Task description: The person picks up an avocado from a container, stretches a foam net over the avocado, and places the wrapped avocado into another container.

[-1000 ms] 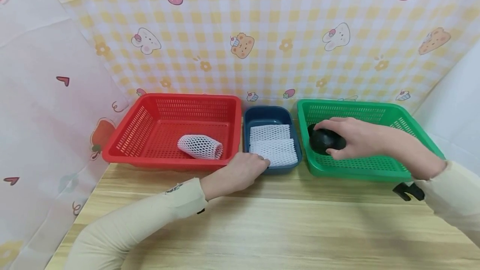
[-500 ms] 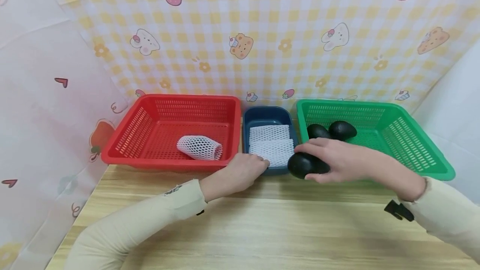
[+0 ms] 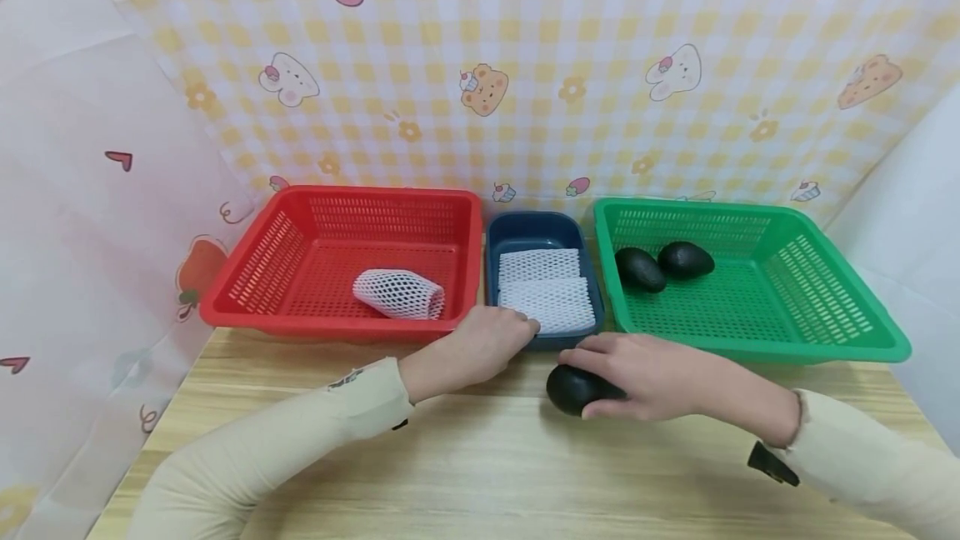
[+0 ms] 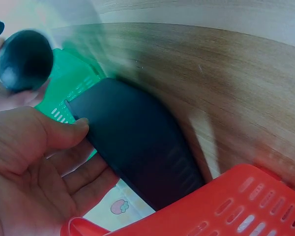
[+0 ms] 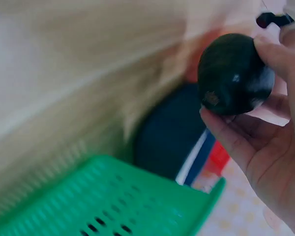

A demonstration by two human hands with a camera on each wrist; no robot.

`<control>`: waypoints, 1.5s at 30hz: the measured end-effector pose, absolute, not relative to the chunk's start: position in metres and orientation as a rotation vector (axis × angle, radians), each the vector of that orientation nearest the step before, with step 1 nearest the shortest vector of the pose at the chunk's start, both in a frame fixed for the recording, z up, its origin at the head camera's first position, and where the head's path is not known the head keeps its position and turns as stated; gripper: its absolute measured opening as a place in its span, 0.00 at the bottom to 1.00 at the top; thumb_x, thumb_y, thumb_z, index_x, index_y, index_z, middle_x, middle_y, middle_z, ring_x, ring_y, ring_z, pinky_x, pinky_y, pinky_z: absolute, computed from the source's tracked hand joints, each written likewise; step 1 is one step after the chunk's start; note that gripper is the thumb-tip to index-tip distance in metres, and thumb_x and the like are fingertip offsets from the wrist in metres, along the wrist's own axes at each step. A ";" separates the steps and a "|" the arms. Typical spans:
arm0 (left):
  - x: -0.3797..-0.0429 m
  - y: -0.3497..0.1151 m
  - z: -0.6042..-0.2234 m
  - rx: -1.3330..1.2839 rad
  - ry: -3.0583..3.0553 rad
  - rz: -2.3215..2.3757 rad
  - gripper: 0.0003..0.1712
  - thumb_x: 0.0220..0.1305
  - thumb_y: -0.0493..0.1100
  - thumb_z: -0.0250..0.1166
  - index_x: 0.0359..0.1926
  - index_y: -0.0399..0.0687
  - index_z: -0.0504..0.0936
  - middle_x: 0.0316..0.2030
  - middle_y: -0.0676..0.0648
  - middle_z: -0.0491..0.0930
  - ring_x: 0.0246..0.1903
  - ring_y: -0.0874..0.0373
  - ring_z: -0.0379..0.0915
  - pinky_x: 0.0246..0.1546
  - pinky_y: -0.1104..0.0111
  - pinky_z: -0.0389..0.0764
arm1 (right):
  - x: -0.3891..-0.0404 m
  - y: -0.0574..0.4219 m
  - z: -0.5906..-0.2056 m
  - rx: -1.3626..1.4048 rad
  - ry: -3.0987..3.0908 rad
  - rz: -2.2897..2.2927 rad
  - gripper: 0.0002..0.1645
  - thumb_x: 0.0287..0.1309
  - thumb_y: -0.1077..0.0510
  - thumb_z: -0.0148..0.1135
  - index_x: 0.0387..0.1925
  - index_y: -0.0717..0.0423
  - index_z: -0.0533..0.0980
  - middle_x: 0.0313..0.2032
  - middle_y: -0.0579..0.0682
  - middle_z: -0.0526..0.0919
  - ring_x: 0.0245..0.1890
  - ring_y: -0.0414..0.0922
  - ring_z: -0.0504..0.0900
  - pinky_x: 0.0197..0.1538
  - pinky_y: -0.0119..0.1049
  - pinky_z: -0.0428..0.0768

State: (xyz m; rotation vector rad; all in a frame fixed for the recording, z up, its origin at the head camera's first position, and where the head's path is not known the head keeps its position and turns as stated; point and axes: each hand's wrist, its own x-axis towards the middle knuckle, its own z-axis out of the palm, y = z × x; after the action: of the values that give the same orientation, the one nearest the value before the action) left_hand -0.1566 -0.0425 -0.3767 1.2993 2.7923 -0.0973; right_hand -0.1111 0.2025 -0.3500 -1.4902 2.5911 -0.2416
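My right hand grips a dark avocado above the table, just in front of the blue tray. In the right wrist view, thumb and fingers hold the avocado from its sides. My left hand pinches the tray's near rim; in the left wrist view its thumb lies at the edge of the tray wall, with the other fingers partly hidden behind it. Flat white foam net sleeves lie in the tray. Two more avocados rest in the green basket.
Left of the tray stands a red basket containing a foam net sleeve with something dark inside. All three containers sit along the back of the wooden table, against a patterned cloth.
My right hand has lifted the avocado out of the green basket and carried it left and toward me, past the basket's front rim. My left hand has stayed at the tray.
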 end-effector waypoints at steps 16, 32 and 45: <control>-0.157 -0.043 -0.375 1.294 2.778 -0.039 0.30 0.54 0.46 0.80 0.59 0.51 0.84 0.43 0.49 0.85 0.35 0.57 0.79 0.37 0.67 0.83 | -0.109 0.195 -0.376 -1.274 2.535 -0.302 0.34 0.62 0.43 0.71 0.61 0.57 0.73 0.48 0.51 0.80 0.39 0.41 0.80 0.40 0.38 0.82; -0.177 -0.044 -0.372 1.210 2.722 0.487 0.20 0.66 0.41 0.70 0.58 0.46 0.82 0.44 0.47 0.84 0.34 0.59 0.77 0.31 0.73 0.79 | -0.113 0.194 -0.377 -1.167 2.517 -0.359 0.33 0.59 0.44 0.73 0.59 0.55 0.73 0.48 0.48 0.81 0.40 0.40 0.79 0.42 0.39 0.81; -0.181 -0.026 -0.376 1.116 2.918 0.347 0.41 0.59 0.51 0.76 0.71 0.54 0.70 0.58 0.45 0.71 0.56 0.51 0.68 0.45 0.58 0.83 | -0.115 0.194 -0.375 -1.180 2.501 -0.389 0.34 0.59 0.42 0.71 0.60 0.55 0.73 0.48 0.49 0.81 0.40 0.41 0.80 0.44 0.40 0.82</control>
State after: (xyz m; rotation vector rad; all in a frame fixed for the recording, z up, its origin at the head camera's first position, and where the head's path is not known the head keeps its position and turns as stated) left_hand -0.1813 -0.0264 -0.3758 1.1156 2.9184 0.3466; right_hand -0.1154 0.1941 -0.3751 -1.1799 2.5008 -0.3893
